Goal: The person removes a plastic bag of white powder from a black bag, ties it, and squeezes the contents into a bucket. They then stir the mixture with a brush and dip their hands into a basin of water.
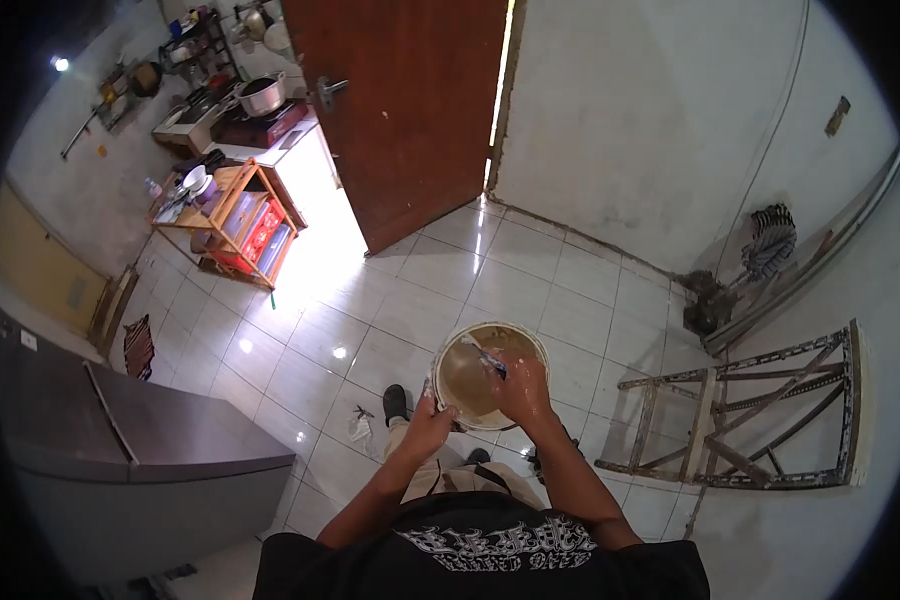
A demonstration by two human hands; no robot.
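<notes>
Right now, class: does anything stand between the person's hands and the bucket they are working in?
Nothing visible does. The left hand grips the bucket rim, and the right hand holds a stirring tool inside it.

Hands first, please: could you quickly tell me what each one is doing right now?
Left hand: closed on the rim of the bucket.
Right hand: closed around a brush inside the bucket.

Round bucket of tan liquid; brush dipped inside.

Black T-shirt, white print; khaki trousers; black shoe.
</notes>
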